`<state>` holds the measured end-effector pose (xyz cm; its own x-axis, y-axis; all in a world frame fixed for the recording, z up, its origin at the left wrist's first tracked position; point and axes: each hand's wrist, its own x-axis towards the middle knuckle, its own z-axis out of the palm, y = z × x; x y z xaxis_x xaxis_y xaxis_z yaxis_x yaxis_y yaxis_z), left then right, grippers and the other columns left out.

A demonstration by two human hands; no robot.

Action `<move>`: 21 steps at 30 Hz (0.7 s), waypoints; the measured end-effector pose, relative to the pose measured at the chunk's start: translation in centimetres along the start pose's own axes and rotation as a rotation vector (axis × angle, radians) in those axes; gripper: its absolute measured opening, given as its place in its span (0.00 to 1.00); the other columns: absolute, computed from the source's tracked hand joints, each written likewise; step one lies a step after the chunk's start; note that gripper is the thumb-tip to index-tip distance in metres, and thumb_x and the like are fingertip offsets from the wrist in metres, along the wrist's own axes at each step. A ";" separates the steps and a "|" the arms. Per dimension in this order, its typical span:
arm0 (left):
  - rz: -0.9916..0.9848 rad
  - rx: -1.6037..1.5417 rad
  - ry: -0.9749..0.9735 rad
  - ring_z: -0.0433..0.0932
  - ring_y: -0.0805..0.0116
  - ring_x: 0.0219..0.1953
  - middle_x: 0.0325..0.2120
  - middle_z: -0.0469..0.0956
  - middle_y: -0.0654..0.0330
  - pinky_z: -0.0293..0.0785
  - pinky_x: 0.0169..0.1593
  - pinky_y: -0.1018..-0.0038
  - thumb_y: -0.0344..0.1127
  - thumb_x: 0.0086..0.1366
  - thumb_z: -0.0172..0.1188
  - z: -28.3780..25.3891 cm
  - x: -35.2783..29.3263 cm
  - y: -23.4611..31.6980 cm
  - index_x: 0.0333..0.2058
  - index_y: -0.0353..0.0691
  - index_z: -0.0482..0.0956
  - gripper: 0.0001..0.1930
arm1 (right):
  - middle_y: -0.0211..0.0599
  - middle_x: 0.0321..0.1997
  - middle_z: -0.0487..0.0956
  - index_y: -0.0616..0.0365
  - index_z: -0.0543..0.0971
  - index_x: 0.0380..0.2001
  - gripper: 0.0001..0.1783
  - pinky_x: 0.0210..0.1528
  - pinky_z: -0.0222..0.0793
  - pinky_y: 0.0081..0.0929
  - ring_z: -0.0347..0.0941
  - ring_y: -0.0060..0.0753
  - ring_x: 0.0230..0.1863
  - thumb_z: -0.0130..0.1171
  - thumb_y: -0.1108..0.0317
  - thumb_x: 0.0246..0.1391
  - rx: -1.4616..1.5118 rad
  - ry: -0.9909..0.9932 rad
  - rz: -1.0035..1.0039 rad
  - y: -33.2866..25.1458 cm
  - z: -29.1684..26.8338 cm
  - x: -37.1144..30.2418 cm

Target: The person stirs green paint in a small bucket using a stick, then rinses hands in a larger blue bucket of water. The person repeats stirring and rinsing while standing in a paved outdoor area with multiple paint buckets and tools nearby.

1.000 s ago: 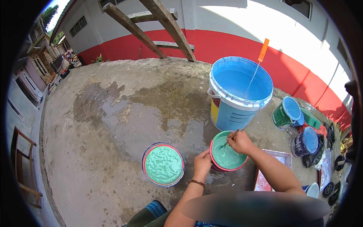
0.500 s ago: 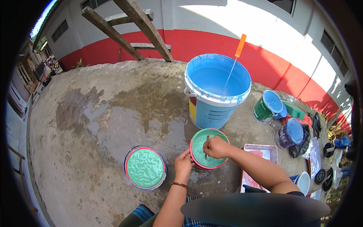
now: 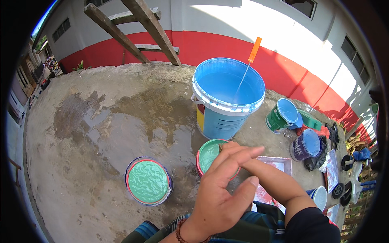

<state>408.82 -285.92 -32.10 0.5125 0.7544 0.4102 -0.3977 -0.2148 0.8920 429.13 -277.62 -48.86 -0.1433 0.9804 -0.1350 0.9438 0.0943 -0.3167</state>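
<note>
My left hand [image 3: 227, 192] is raised close in front, fingers stretched out and thumb apart, with nothing in it. It covers much of my right hand [image 3: 230, 146], which is over a small red-rimmed bucket [image 3: 198, 167] of light green paint [image 3: 208, 155]. A bit of a wooden stick [image 3: 220, 148] shows at my right fingers; its lower part is hidden. Left of that bucket stands a dark-sided paint container [image 3: 170, 193], filled with thicker, rippled green paint [image 3: 148, 181].
A large blue bucket [image 3: 227, 123] of water holds an orange-handled tool [image 3: 254, 50]. Green [image 3: 275, 121] and purple [image 3: 299, 146] pails, a paint tray [image 3: 283, 164] and a black bag [image 3: 318, 156] lie to the right. A wooden ladder [image 3: 152, 26] leans near the red-and-white wall [image 3: 194, 47].
My left hand has let go of the small bucket's rim and risen toward me, opening in front of my right hand. My right hand stays over the bucket.
</note>
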 end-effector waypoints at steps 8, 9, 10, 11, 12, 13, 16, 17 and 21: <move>0.217 -0.651 -0.104 0.72 0.47 0.47 0.45 0.75 0.45 0.67 0.55 0.59 0.48 0.65 0.54 9.6 -2.5 4.9 0.51 0.31 0.74 0.25 | 0.60 0.23 0.79 0.68 0.80 0.21 0.11 0.37 0.74 0.51 0.78 0.62 0.29 0.54 0.70 0.48 0.044 0.054 0.012 -0.6 0.1 -0.9; 0.182 -0.671 -0.183 0.72 0.47 0.47 0.45 0.75 0.45 0.67 0.55 0.59 0.48 0.65 0.54 8.9 -3.0 4.7 0.51 0.31 0.74 0.26 | 0.60 0.23 0.79 0.68 0.80 0.21 0.11 0.37 0.73 0.52 0.78 0.62 0.29 0.54 0.70 0.48 -0.093 0.107 0.030 -0.6 0.0 -1.0; 0.146 -0.677 -0.237 0.72 0.47 0.48 0.45 0.75 0.44 0.66 0.55 0.60 0.49 0.66 0.55 8.3 -3.4 4.8 0.52 0.31 0.74 0.26 | 0.61 0.23 0.78 0.68 0.80 0.20 0.12 0.37 0.73 0.52 0.78 0.63 0.29 0.54 0.69 0.48 -0.042 -0.033 -0.092 -0.6 0.0 -1.1; 0.109 -0.681 -0.291 0.72 0.47 0.48 0.46 0.75 0.44 0.66 0.56 0.60 0.50 0.66 0.55 7.7 -3.8 4.9 0.53 0.31 0.73 0.27 | 0.61 0.23 0.78 0.69 0.79 0.19 0.13 0.37 0.73 0.52 0.77 0.63 0.29 0.55 0.68 0.49 -0.033 -0.166 -0.134 -0.7 0.2 -1.2; 0.067 -0.676 -0.316 0.72 0.48 0.49 0.46 0.74 0.44 0.66 0.56 0.59 0.51 0.67 0.55 7.3 -4.1 5.5 0.54 0.31 0.73 0.28 | 0.61 0.23 0.78 0.68 0.80 0.20 0.13 0.37 0.73 0.53 0.77 0.64 0.29 0.55 0.68 0.49 0.128 -0.250 -0.186 -0.5 0.3 -1.1; 0.068 -0.671 -0.335 0.71 0.48 0.49 0.47 0.74 0.44 0.65 0.56 0.59 0.51 0.67 0.55 7.1 -4.0 5.6 0.55 0.31 0.72 0.29 | 0.57 0.27 0.80 0.63 0.79 0.23 0.10 0.36 0.72 0.49 0.77 0.59 0.30 0.56 0.67 0.50 0.265 -0.193 -0.187 -0.5 0.7 -1.1; 0.129 -0.599 -0.411 0.71 0.48 0.51 0.49 0.73 0.45 0.63 0.58 0.59 0.53 0.68 0.55 6.1 -2.9 5.9 0.58 0.31 0.70 0.32 | 0.54 0.26 0.81 0.61 0.81 0.25 0.10 0.36 0.73 0.48 0.78 0.57 0.29 0.56 0.66 0.51 0.252 0.096 -0.039 0.3 1.0 -0.7; 0.154 -0.539 -0.458 0.71 0.48 0.51 0.50 0.73 0.45 0.63 0.58 0.59 0.54 0.68 0.55 5.5 -2.4 6.1 0.59 0.31 0.69 0.32 | 0.53 0.26 0.81 0.61 0.81 0.25 0.10 0.37 0.73 0.47 0.78 0.57 0.29 0.55 0.66 0.52 0.106 0.113 -0.029 0.5 1.0 -0.6; 0.104 -0.234 -0.623 0.72 0.48 0.55 0.51 0.75 0.44 0.62 0.62 0.60 0.50 0.68 0.56 0.4 -1.0 6.3 0.61 0.28 0.67 0.33 | 0.51 0.24 0.80 0.60 0.81 0.25 0.11 0.36 0.73 0.47 0.78 0.56 0.29 0.55 0.66 0.52 -0.059 -0.199 -0.176 1.0 0.9 -0.7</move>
<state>406.11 -288.22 -26.83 0.7779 0.2231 0.5874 -0.5872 -0.0744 0.8060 429.88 -278.33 -49.92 -0.3570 0.8954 -0.2661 0.9141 0.2761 -0.2970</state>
